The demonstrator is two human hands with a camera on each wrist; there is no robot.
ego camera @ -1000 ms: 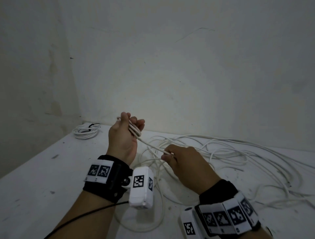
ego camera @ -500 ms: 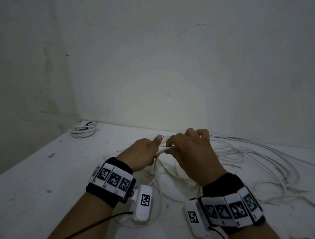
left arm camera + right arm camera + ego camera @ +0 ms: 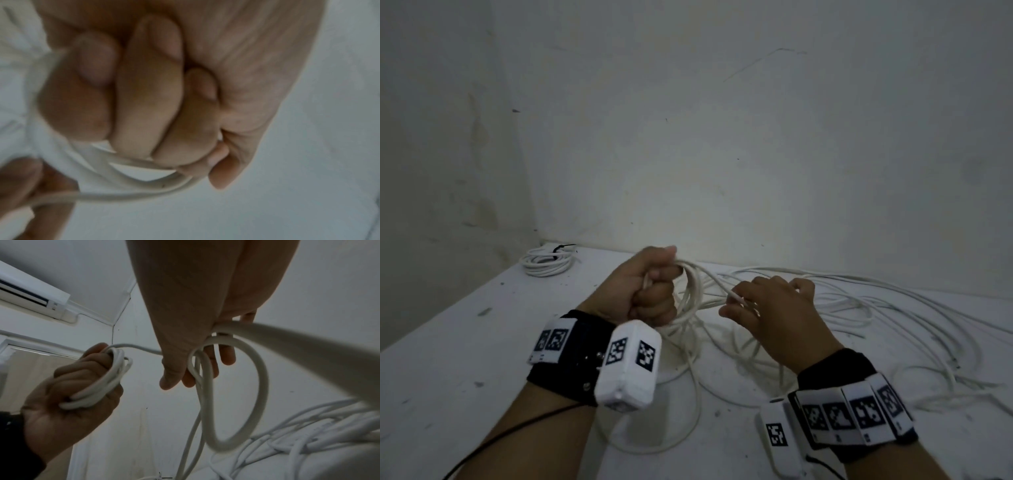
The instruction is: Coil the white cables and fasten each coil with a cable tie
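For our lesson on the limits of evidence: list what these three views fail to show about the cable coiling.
- Loop count in the left hand: head view, curled fingers cover the coil.
- Cable under the right hand: head view, the hand hides it.
- Far coil: fastening too small.
- Left wrist view: blurred.

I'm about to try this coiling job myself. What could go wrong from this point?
1. The left hand grips several loops in a fist; loosening it to take the next loop could let the coil spring apart.
2. The right hand draws cable from a loose heap of crossing strands on the table; it could snag or knot.
3. No spare tie is visible near the hands, so reaching for one might undo the coil.
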